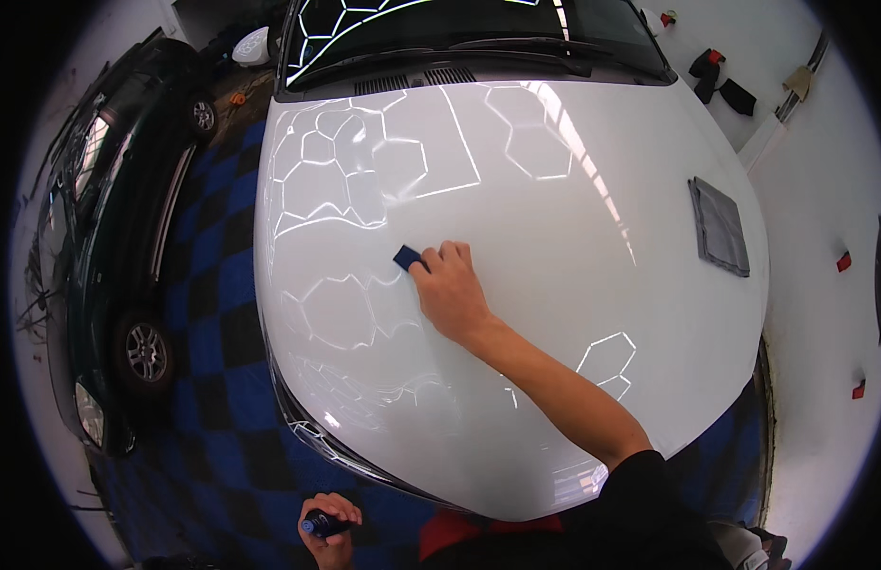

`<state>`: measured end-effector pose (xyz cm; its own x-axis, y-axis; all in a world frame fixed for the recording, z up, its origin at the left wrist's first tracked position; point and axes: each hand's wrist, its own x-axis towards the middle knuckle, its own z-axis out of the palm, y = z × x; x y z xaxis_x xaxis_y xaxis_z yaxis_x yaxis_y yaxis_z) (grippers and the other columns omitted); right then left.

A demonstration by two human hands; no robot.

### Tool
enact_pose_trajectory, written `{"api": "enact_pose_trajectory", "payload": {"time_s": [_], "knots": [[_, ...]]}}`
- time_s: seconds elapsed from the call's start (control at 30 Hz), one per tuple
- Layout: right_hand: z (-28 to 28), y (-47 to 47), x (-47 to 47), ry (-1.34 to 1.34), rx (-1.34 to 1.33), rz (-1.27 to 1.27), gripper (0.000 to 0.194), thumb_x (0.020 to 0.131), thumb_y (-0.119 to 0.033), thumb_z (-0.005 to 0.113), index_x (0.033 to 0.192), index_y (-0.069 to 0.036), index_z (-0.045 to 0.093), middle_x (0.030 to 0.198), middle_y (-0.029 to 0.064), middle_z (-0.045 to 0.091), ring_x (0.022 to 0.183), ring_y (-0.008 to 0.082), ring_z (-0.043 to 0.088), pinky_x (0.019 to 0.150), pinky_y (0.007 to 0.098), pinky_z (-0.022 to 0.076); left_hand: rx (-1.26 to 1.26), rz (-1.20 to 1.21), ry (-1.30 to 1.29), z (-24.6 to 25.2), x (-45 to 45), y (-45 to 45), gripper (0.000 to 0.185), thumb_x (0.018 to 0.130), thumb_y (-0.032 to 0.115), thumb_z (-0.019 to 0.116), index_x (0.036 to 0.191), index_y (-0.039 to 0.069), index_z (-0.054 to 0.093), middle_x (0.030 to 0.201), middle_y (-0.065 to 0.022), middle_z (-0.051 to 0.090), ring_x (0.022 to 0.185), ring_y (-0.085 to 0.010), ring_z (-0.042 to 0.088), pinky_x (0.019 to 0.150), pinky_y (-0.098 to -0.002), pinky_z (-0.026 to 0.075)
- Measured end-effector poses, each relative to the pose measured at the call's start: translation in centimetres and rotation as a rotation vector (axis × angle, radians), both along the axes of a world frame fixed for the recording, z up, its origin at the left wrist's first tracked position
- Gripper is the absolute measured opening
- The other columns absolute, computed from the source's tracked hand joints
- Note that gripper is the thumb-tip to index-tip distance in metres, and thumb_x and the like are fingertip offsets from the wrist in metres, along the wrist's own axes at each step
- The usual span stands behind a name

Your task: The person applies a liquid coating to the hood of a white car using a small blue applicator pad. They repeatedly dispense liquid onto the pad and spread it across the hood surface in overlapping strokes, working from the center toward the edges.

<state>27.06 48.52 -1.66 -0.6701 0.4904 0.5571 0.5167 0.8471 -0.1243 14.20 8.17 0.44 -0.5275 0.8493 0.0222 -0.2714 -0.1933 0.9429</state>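
A white car hood (526, 285) fills the middle of the head view, with bright hexagonal light reflections on its surface. My right hand (451, 288) is closed around a small dark blue applicator block (409, 258), which rests on the hood left of its middle. Below the hood's front left edge, my left hand (328, 531) grips a small dark bottle (325, 524) with a light blue tip. A folded grey cloth (719, 226) lies on the right side of the hood.
The windshield (469, 32) and wipers are at the top. A dark green car (105, 235) stands at the left on a blue and black checkered floor (230, 342). A white wall (818, 299) with red and black items runs along the right.
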Motion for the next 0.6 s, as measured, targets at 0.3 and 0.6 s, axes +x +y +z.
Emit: {"api": "enact_pose_trajectory", "payload": {"time_s": [0.3,0.6], "knots": [[1.4,14.5,-4.0,-0.023,-0.153,0.234,0.014,0.087,0.006,0.063,0.090,-0.007,0.068,0.100,0.0020,0.071,0.106,0.0199,0.060,0.102,0.0467,0.0304,-0.072,0.232,-0.074,0.9,3.0,-1.0,0.059,0.079,0.047,0.089,0.110,0.006,0.059,0.095,-0.0055,0.055,0.086,-0.0217,0.056,0.072,-0.0352,0.047],[2.2,35.3,-18.7,-0.039,-0.088,-0.181,0.011,0.090,-0.005,0.065,0.094,-0.008,0.075,0.098,0.0042,0.075,0.105,0.0245,0.064,0.098,0.0507,0.0310,-0.165,0.435,-0.018,1.1,3.1,-3.0,0.062,0.081,0.046,0.088,0.117,0.006,0.056,0.100,-0.0079,0.055,0.090,-0.0225,0.054,0.073,-0.0352,0.046]]}}
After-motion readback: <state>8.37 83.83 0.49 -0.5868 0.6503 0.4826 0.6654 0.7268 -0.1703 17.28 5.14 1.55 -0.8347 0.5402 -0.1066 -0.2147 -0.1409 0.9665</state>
